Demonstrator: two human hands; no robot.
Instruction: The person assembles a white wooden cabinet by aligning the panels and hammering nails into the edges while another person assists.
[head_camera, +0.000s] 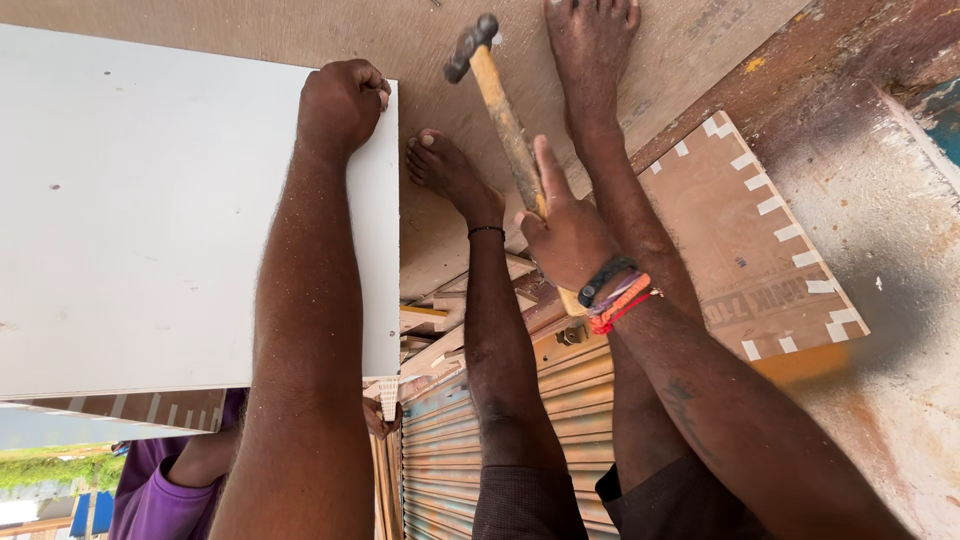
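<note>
We stand barefoot on a bare plywood sheet (420, 40) spread over the floor. Just beside the plywood sheet's right edge lies a brown board with white notched marks (750, 240), and beyond that, stained concrete (890, 260).

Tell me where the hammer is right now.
In the head view, the hammer is upper centre, gripped by the right hand, its metal head raised over the plywood sheet between the two bare feet.
</note>
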